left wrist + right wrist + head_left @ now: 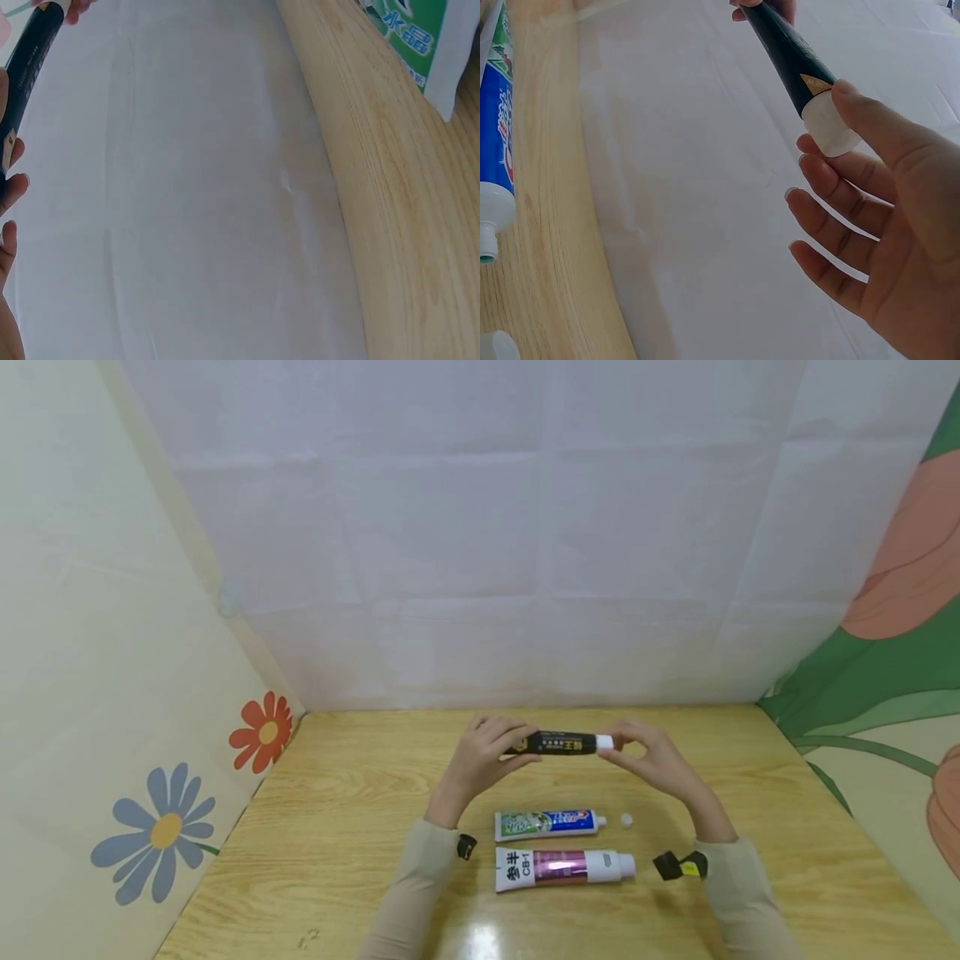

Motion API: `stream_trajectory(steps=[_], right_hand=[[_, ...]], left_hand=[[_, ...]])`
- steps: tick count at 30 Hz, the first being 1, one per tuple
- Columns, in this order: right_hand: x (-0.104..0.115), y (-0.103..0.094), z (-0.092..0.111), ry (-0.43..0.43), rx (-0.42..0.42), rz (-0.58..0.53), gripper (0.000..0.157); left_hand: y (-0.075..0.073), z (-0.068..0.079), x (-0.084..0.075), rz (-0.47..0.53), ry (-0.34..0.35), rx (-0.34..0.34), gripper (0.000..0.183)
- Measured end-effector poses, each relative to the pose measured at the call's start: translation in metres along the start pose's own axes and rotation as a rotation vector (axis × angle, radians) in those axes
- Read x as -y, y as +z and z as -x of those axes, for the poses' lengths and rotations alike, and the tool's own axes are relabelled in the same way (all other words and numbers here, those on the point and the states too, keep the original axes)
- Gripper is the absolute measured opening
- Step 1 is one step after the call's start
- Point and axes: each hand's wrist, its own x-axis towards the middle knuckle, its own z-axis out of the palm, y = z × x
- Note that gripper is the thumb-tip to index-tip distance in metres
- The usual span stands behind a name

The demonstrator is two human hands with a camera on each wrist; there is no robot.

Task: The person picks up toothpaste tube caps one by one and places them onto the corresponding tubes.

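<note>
A black toothpaste tube (562, 743) with gold print is held level above the table. My left hand (487, 753) grips its tail end, fingers on top and thumb below. At the other end my right hand (651, 758) pinches the white cap (829, 126) between thumb and index finger, the other fingers spread apart. The cap sits on the tube. Below lie two more tubes: a blue and green one (547, 823), its nozzle bare in the right wrist view, and a white and pink one (562, 868) with its cap on. A loose white cap (626, 819) lies beside the bare nozzle.
The wood-grain table (352, 860) meets a pale cloth backdrop (450, 568) at the back. Flower-printed panels (165, 831) stand on both sides. A dark strap (678, 865) is on my right wrist, another (466, 846) on my left.
</note>
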Motion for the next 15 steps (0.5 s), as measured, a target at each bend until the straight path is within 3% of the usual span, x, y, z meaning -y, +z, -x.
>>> stream_trajectory(steps=[5, 15], right_hand=[[0.028, -0.007, -0.001, 0.012, 0.022, 0.015, 0.012], [0.029, -0.006, -0.002, 0.067, 0.063, -0.005, 0.012]], left_hand=[[0.0, 0.0, 0.0, 0.019, 0.0, -0.012, 0.052], [-0.002, 0.001, 0.0, 0.029, 0.006, -0.013, 0.05]])
